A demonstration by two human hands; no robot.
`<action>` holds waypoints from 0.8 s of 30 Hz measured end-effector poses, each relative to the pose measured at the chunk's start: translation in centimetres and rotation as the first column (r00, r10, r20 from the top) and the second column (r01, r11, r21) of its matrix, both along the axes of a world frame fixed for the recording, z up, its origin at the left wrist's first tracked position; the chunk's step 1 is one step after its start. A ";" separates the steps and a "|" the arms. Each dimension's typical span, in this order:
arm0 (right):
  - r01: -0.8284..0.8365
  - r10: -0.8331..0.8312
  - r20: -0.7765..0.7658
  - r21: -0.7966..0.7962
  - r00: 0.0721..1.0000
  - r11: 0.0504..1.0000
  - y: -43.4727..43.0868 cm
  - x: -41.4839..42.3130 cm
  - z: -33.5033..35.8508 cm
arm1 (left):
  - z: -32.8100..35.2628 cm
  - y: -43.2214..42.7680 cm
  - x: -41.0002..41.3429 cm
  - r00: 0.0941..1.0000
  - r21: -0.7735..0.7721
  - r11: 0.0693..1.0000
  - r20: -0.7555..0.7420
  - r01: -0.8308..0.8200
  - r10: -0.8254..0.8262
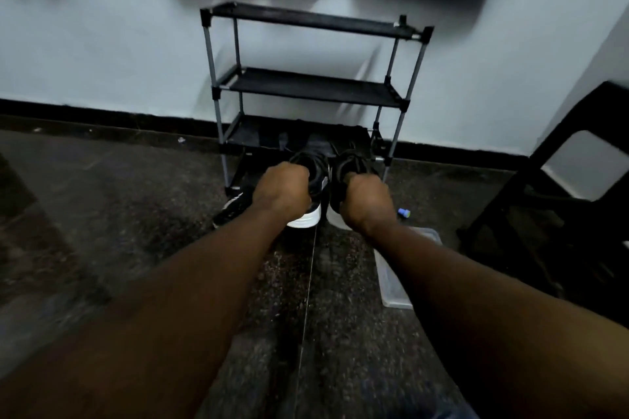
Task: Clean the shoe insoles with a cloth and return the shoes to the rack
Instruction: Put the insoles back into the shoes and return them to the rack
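Observed from the head view: both arms are extended toward 12 o'clock, each hand carrying one shoe.

Left hand point(282, 190): fingers curled and clamped on the heel end of the left shoe point(318, 177), which is black with a white sole. Knuckles face up.

Right hand point(366, 201): fingers curled and clamped on the heel end of the right shoe point(350, 161), of the same colouring. Its white sole shows just at 9 o'clock of the wrist.

The two shoes sit side by side, touching or nearly so, toes pointing to 12 o'clock at the rack point(306, 87). Their toes reach the front edge of the lowest shelf; whether they rest on it cannot be told in the dim light.

The rack is a black three-shelf frame on grey posts, standing against the white wall point(102, 44).

A third shoe point(231, 207), black with white stripes, lies on the floor point(136, 214) at 9 o'clock of the left hand, beside the rack's foot.

At 3 o'clock of the right hand lies a small blue object point(404, 213). A clear plastic container point(396, 282) lies at 5 o'clock of that hand, partly under the forearm. A black chair point(561, 187) stands at the far right.
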State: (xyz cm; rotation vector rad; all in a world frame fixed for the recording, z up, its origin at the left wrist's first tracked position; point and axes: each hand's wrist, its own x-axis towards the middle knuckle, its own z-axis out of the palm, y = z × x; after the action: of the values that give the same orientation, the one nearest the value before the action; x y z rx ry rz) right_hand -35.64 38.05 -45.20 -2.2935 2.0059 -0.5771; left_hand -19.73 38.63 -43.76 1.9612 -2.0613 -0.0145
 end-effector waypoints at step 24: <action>-0.039 0.022 -0.061 -0.296 0.998 0.954 23.9 2.5 22.5 | 20.7 23.4 1.6 0.998 -0.320 0.945 -0.041 -0.067 0.056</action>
State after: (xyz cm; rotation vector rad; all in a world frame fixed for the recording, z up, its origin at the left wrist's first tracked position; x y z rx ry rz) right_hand -33.15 61.97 -22.66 -2.5269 2.0260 -0.8763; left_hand -18.12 62.08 -23.05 1.8088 -1.8445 0.2842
